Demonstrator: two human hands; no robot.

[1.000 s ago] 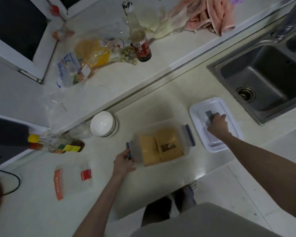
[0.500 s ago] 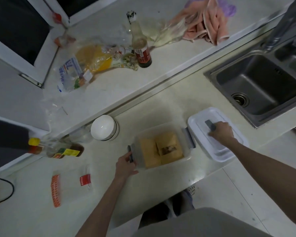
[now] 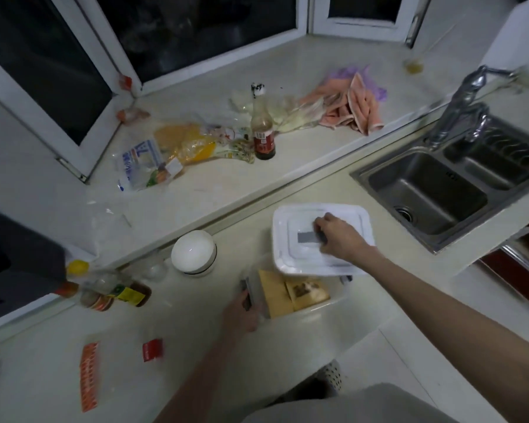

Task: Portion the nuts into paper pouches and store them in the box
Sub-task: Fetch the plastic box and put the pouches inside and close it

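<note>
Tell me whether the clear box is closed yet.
Not yet: white plastic lid, held by right hand, covers only part of clear plastic box; brown paper pouches show.

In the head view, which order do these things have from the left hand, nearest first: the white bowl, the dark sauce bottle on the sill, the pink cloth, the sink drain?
From the left hand:
1. White bowl, just behind the hand, on the counter.
2. Dark sauce bottle, farther back, on the sill.
3. Sink drain and pink cloth, both far off to the right; too close to rank.

Sauce bottle (image 3: 262, 134), pink cloth (image 3: 353, 111), sink (image 3: 440, 190)
</note>
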